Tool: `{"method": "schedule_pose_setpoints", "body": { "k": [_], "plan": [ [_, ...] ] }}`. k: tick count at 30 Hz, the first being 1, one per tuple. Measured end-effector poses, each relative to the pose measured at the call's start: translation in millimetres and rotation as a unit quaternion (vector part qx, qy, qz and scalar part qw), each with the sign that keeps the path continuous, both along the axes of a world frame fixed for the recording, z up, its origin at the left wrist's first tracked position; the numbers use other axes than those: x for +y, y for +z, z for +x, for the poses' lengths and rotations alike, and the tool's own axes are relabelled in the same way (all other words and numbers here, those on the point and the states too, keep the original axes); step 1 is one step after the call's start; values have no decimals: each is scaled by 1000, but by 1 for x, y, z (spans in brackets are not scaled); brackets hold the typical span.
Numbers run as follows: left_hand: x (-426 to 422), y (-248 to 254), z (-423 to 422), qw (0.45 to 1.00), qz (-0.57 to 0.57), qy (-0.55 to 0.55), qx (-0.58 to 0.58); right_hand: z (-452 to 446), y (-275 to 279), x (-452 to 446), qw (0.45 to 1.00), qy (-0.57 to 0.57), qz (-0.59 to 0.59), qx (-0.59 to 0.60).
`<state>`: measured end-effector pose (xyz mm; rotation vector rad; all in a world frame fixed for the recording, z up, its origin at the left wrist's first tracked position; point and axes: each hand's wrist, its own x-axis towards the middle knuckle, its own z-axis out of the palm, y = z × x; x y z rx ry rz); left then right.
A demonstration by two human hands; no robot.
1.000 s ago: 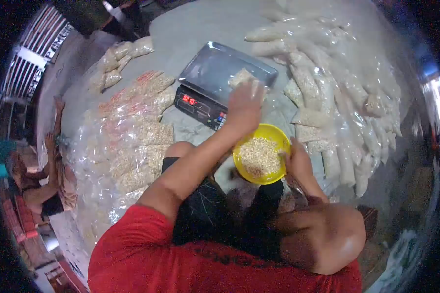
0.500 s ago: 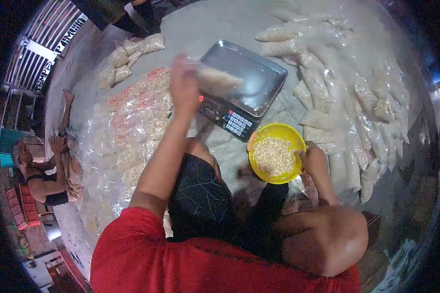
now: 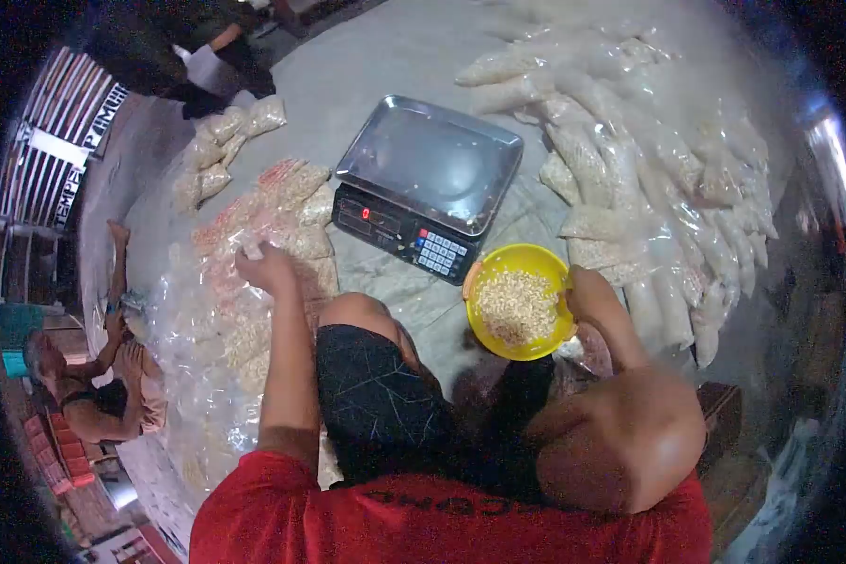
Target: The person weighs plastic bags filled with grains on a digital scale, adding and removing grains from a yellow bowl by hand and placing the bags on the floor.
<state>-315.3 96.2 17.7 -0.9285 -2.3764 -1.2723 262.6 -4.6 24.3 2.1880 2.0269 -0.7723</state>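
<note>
My left hand (image 3: pixel 269 270) is over the pile of filled clear bags (image 3: pixel 305 240) on the left, its fingers curled round something pale that I cannot make out. My right hand (image 3: pixel 592 296) grips the right rim of a yellow bowl (image 3: pixel 562 324), which holds pale, loose pieces (image 3: pixel 515 307). Up from the bowl stands a digital scale (image 3: pixel 367 218) with a lit red display and a keypad. Its metal tray (image 3: pixel 432 164) carries no bag, only small crumbs.
Many long, filled clear bags (image 3: pixel 620 179) lie heaped on the right. A smaller group of bags (image 3: pixel 226 141) is at the upper left. Another person (image 3: pixel 94 390) sits at the far left, and part of someone else (image 3: pixel 211 70) shows at the top left.
My left hand has carried a filled bag off the scale tray to the left and now is at the left pile. The display has gone from several digits to a single 0.
</note>
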Motion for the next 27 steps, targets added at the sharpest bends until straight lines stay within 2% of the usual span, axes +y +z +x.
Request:
{"method": "schedule_pose_setpoints", "body": {
  "k": [1,3,4,5,6,7,8,9,11,12,13,15,16,17,18,19,21,22,25,27],
  "plan": [
    [3,0,20,1000,-4,-2,-2,-7,20,3,998,17,-44,-38],
    [22,-1,47,961,52,-240,-129,-18,29,11,992,36,-87,-78],
    [34,-2,54,946,-46,-299,-117,-21,22,16,996,37,75,-26],
    [50,-9,60,933,-95,-330,-110,-29,24,22,971,37,237,27],
    [67,-16,67,916,-142,-360,-101,-38,26,33,971,-6,206,125],
    [89,-28,75,888,-95,-299,-336,-54,34,48,958,-49,174,222],
    [107,-33,83,803,-45,-221,-552,-64,26,63,947,-71,152,274],
    [114,-34,85,799,-48,-232,-553,-73,7,78,932,-96,131,323],
    [120,-41,91,823,-108,-186,-526,-85,-41,116,849,-174,-8,499],
    [113,-24,101,837,-156,-213,-480,-91,-65,134,792,-197,-58,575],
    [118,-45,83,845,-168,-262,-434,-98,-74,150,735,-175,-63,652],
    [129,-89,45,856,-178,-351,-335,-116,12,144,561,-270,-163,765],
    [137,-100,41,747,-109,-409,-513,-117,-37,162,451,-275,-192,827],
    [145,-111,36,610,-55,-412,-674,-113,-19,158,460,-262,-164,832],
    [129,-47,78,595,-13,-360,-719,-113,-18,161,468,-290,-160,819],
    [136,-71,65,631,-18,-358,-688,-109,-17,165,471,-318,-164,806],
    [125,-33,91,635,4,-326,-701,-104,26,154,509,-313,-183,780],
    [126,-37,92,632,1,-328,-702,-102,30,150,507,-284,-182,793],
    [139,-45,92,644,4,-348,-681,-96,20,156,523,-313,-155,777],
    [153,-52,107,640,26,-326,-695,-83,24,162,503,-303,-140,798]
  ]
}}
